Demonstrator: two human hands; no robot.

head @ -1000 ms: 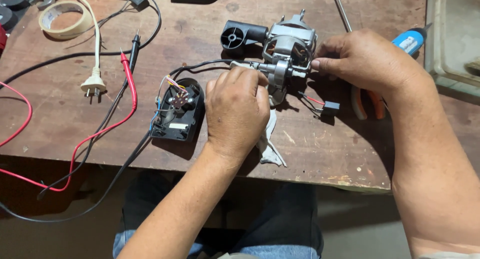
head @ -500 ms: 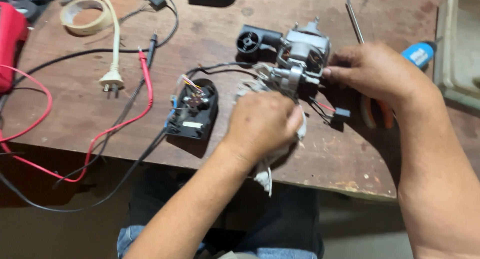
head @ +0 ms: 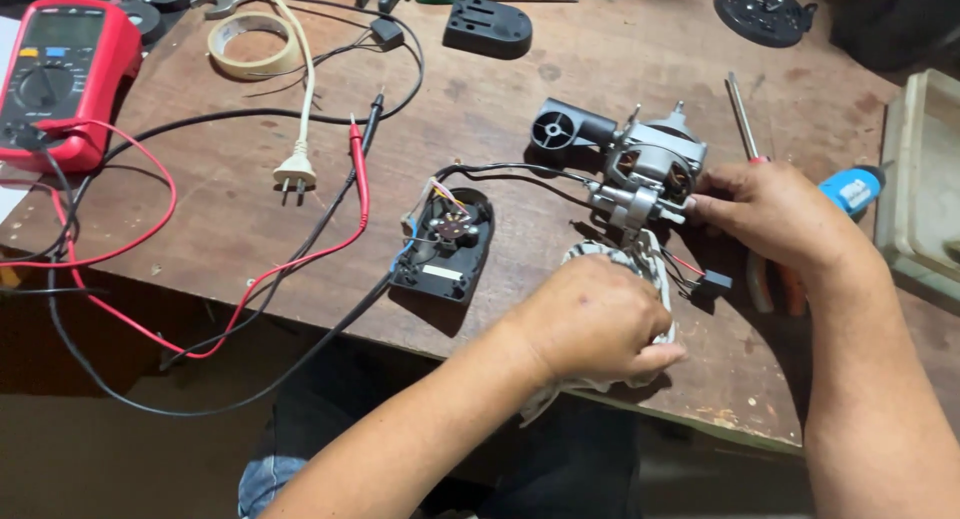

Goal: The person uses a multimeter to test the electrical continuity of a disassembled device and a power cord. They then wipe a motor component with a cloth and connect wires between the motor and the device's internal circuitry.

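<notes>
Here, in the head view, a small electric motor (head: 645, 169) with bare copper windings lies on its side on the worn wooden table (head: 560, 89), right of middle, with a black wire running from it to an opened black switch housing (head: 445, 247) just to its left. The right hand (head: 775, 219) comes in from the right edge, forearm angled down toward the near corner, wrist fairly flat; its fingertips are pressed together on the metal shaft end of the motor, pinching it to steady the body. The left hand (head: 595, 319) reaches up from below, knuckles up and fingers curled shut around a bunched white rag (head: 640, 264) that touches the underside of the motor by the shaft. The work in hand looks like wiping the motor. To do it well, I judge that the right hand should keep its hold firm so the motor does not roll, and the rag should stay on the metal parts, clear of the thin red and black leads and the small black connector (head: 712, 282) beside it, which could snag.

A blue-handled screwdriver (head: 850, 189) lies partly behind the right hand. Well apart on the left are a red multimeter (head: 60, 79) with red and black test leads, a white plug (head: 296, 171) and a roll of tape (head: 250, 44).
</notes>
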